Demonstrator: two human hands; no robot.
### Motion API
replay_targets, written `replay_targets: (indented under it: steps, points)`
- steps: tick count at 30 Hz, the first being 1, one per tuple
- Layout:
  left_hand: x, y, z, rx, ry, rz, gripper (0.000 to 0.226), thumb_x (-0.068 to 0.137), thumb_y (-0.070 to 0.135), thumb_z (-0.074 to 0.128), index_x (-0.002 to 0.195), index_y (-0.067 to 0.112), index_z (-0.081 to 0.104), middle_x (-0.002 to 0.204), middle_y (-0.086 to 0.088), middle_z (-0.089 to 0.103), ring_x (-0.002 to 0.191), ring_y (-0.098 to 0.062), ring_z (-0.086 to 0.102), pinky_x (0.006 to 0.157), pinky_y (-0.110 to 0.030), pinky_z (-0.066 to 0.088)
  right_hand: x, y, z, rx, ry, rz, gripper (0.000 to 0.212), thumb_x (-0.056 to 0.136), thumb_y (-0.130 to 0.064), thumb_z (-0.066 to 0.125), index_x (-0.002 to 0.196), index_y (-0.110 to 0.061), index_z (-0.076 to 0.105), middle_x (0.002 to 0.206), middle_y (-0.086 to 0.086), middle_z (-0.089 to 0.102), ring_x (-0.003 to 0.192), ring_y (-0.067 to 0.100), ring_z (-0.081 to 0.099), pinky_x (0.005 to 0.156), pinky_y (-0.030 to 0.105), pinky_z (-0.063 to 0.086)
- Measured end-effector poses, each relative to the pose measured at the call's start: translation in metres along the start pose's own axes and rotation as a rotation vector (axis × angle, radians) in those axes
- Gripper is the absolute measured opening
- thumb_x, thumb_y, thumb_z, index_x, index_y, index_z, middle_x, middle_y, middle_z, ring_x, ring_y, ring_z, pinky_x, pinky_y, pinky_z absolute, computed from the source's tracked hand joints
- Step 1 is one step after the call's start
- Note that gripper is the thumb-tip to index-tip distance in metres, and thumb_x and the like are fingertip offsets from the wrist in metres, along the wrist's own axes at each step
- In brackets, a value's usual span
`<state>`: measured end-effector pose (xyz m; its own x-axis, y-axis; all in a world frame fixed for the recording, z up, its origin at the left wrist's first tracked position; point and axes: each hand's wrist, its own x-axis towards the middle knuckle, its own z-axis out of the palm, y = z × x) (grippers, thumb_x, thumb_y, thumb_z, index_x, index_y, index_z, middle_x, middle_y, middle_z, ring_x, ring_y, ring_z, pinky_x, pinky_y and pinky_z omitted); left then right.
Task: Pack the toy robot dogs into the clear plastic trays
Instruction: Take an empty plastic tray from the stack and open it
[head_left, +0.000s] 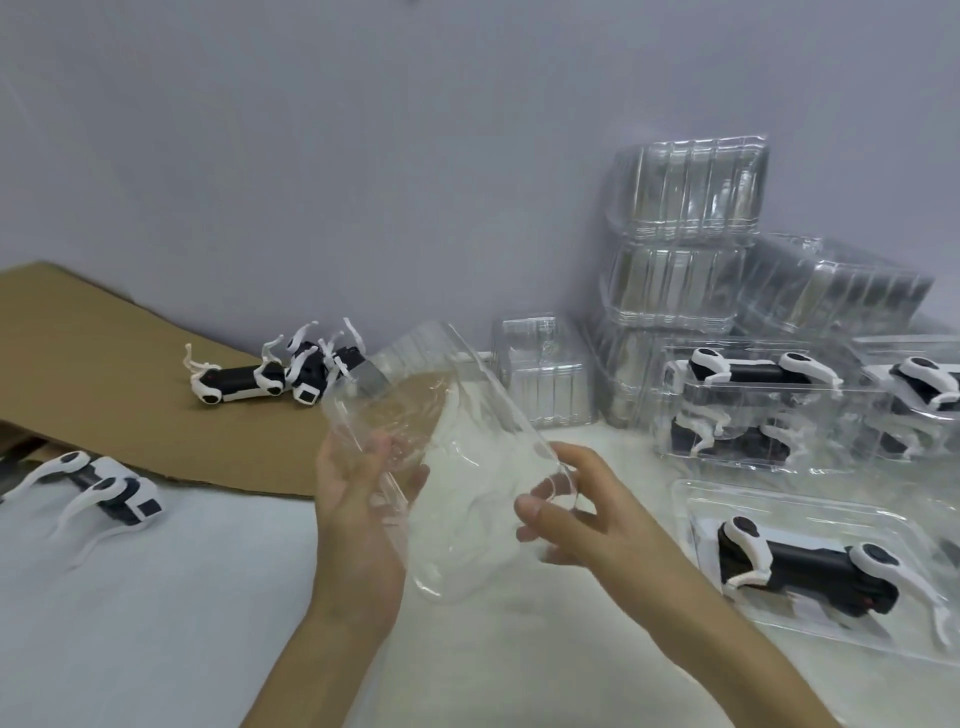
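Clear plastic tray (457, 415) held tilted above the tabletop (156, 623) in both hands.
The left hand (358, 499) grips its left edge; the right hand (587, 509) pinches its right rim. Left of the tray, two toy robot dogs (270, 374) lie on cardboard (104, 322); right of it, a packed tray (810, 566) holds one dog, with empty trays (685, 249) stacked behind.
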<state>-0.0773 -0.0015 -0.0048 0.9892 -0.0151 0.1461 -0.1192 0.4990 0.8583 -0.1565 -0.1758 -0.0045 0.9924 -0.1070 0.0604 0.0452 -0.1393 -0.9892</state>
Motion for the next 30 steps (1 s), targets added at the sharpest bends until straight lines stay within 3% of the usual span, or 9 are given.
replay_targets:
  steps: [3, 6, 10, 13, 16, 20, 23, 27, 30]
  points:
    - [0.002, 0.004, -0.006, 0.084, -0.064, 0.019, 0.063, 0.084, 0.052, 0.070, 0.135, 0.016, 0.059, 0.118, -0.003, 0.070, 0.114, -0.031, 0.066, 0.105, -0.055, 0.049, 0.001, -0.005, -0.006, 0.101, 0.087, -0.029, 0.066, 0.051, -0.055, 0.079, 0.115, -0.047, 0.064, 0.105, -0.005, 0.059, 0.079, 0.017, 0.065, 0.076, 0.027, 0.055]
    - [0.009, 0.015, -0.019, 0.090, -0.147, -0.037, 0.047, 0.089, 0.062, 0.052, 0.116, 0.032, 0.075, 0.118, 0.004, 0.074, 0.104, -0.014, 0.072, 0.089, -0.037, 0.051, -0.001, -0.013, -0.023, 0.178, 0.107, -0.079, 0.062, 0.052, -0.041, 0.080, 0.113, -0.042, 0.069, 0.104, -0.002, 0.061, 0.068, 0.009, 0.055, 0.065, 0.025, 0.044]
    - [0.017, 0.018, -0.033, 0.390, -0.356, -0.115, 0.084, 0.063, 0.083, 0.068, 0.132, 0.036, 0.062, 0.129, 0.003, 0.067, 0.103, -0.021, 0.068, 0.092, -0.039, 0.048, -0.001, -0.018, -0.037, 0.304, 0.234, -0.123, 0.065, 0.059, -0.033, 0.079, 0.122, -0.038, 0.064, 0.103, 0.000, 0.070, 0.070, 0.012, 0.059, 0.058, 0.026, 0.046]
    - [0.015, 0.009, -0.024, 0.516, -0.531, -0.203, 0.089, 0.058, 0.077, 0.074, 0.135, 0.037, 0.056, 0.116, -0.001, 0.069, 0.070, -0.018, 0.057, 0.072, -0.032, 0.048, -0.001, -0.017, -0.041, 0.365, 0.364, -0.128, 0.062, 0.066, -0.034, 0.073, 0.127, -0.037, 0.061, 0.112, -0.002, 0.070, 0.079, 0.013, 0.067, 0.066, 0.031, 0.051]
    - [0.008, -0.004, -0.021, 0.590, -0.602, -0.165, 0.079, 0.063, 0.073, 0.075, 0.134, 0.048, 0.054, 0.108, 0.007, 0.065, 0.088, -0.013, 0.058, 0.082, -0.031, 0.044, 0.001, -0.014, -0.041, 0.357, 0.373, -0.124, 0.063, 0.066, -0.033, 0.073, 0.128, -0.035, 0.060, 0.120, -0.005, 0.068, 0.099, 0.011, 0.070, 0.076, 0.031, 0.052]
    - [0.005, -0.008, -0.020, 0.424, -0.504, -0.211, 0.079, 0.060, 0.042, 0.077, 0.136, 0.043, 0.056, 0.109, 0.003, 0.056, 0.108, -0.019, 0.061, 0.090, -0.034, 0.048, 0.001, -0.013, -0.039, 0.233, 0.377, -0.131, 0.061, 0.066, -0.040, 0.074, 0.125, -0.036, 0.060, 0.122, -0.013, 0.066, 0.102, 0.003, 0.067, 0.081, 0.029, 0.048]
    - [0.003, -0.007, -0.014, 0.377, -0.404, -0.214, 0.073, 0.060, 0.031, 0.075, 0.130, 0.042, 0.061, 0.115, 0.000, 0.061, 0.101, -0.017, 0.060, 0.085, -0.033, 0.045, 0.001, -0.010, -0.030, 0.044, 0.531, -0.110, 0.065, 0.069, -0.055, 0.081, 0.126, -0.036, 0.056, 0.127, -0.016, 0.059, 0.117, 0.006, 0.057, 0.095, 0.033, 0.047]
    - [0.003, -0.007, -0.013, 0.412, -0.183, -0.162, 0.061, 0.064, 0.029, 0.071, 0.122, 0.043, 0.061, 0.106, 0.005, 0.066, 0.090, -0.009, 0.060, 0.077, -0.033, 0.040, -0.006, -0.012, -0.014, -0.507, 0.874, -0.584, 0.042, 0.086, -0.025, 0.074, 0.124, -0.019, 0.059, 0.123, -0.005, 0.055, 0.119, 0.014, 0.050, 0.102, 0.027, 0.039]
    - [0.005, -0.010, -0.016, 0.452, -0.121, -0.224, 0.066, 0.059, 0.034, 0.074, 0.121, 0.048, 0.057, 0.093, 0.014, 0.066, 0.084, -0.007, 0.061, 0.074, -0.032, 0.042, -0.006, -0.009, 0.004, -0.527, 0.500, -0.707, 0.022, 0.087, -0.016, 0.064, 0.108, -0.025, 0.066, 0.102, -0.016, 0.061, 0.094, 0.006, 0.059, 0.083, 0.017, 0.044]
